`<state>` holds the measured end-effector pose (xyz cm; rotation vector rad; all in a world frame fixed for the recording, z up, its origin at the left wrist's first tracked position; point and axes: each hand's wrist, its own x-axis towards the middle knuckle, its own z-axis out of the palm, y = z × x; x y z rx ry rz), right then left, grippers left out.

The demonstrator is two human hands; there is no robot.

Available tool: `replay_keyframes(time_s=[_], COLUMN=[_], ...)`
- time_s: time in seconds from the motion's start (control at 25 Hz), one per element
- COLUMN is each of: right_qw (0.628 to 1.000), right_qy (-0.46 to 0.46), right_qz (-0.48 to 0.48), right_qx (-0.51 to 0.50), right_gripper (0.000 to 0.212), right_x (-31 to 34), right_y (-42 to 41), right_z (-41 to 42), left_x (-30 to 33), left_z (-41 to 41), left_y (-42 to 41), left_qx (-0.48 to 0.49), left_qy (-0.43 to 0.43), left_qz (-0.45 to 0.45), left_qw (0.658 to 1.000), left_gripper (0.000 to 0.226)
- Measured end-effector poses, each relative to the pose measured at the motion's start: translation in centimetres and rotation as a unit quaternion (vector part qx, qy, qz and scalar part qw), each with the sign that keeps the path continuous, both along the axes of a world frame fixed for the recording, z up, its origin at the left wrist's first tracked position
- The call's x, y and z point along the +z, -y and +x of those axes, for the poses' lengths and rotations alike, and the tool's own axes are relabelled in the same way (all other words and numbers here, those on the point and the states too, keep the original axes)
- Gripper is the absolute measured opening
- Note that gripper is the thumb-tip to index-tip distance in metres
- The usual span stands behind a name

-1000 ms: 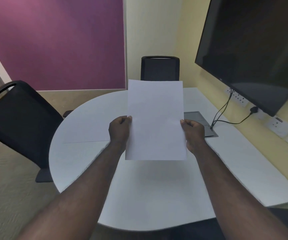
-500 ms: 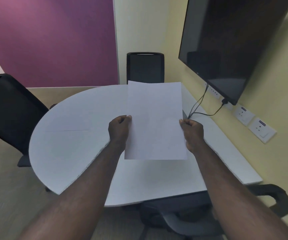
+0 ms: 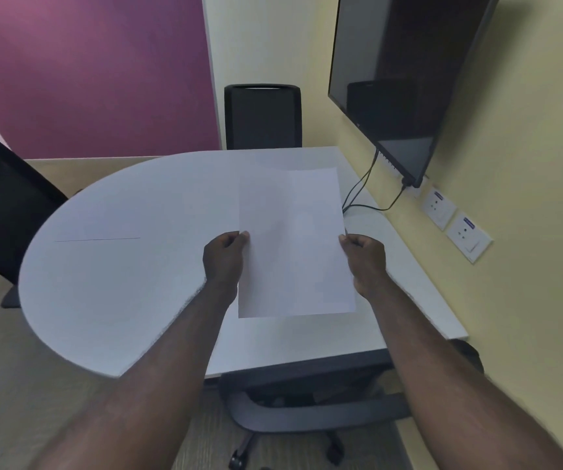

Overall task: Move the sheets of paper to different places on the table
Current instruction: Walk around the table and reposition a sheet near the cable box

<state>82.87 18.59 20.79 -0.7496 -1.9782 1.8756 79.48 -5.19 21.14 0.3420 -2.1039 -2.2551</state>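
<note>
view pulled back from the counter (image 3: 110,286), near chair (image 3: 310,412) now in sight below its edge, sheet (image 3: 295,245) tipped flatter, far edge lower over the counter

Two bare arms reach out from the bottom of the view. The left hand (image 3: 224,257) and the right hand (image 3: 365,261) have no gloves on. No rings show on the fingers, and no watch or band shows on either wrist. The forearms behind the hands are uncovered too, with no sleeve showing anywhere up to the edge of the view.
</note>
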Motion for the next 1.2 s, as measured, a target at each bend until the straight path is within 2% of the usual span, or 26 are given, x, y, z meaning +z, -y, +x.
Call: replay_keyframes(time_s=[0.72, 0.88, 1.2], right_qw=[0.998, 0.997, 0.995], right_qy=[0.061, 0.071, 0.102], right_qz=[-0.022, -0.015, 0.007], right_qx=[0.001, 0.009, 0.016], right_gripper=[0.025, 0.027, 0.026], right_x=[-6.7, -8.4, -13.7], right_y=[-4.2, -4.7, -6.8], right_z=[-9.5, -10.4, -11.2], left_x=[-7.2, -8.9, -13.4], left_z=[-8.2, -9.0, -10.2], left_y=[-3.6, -4.0, -5.9], left_qx=[0.028, 0.026, 0.037], left_qy=[0.079, 0.092, 0.132], left_qz=[-0.008, -0.011, -0.030], left_qw=[0.996, 0.995, 0.990], left_gripper=[0.015, 0.022, 0.015])
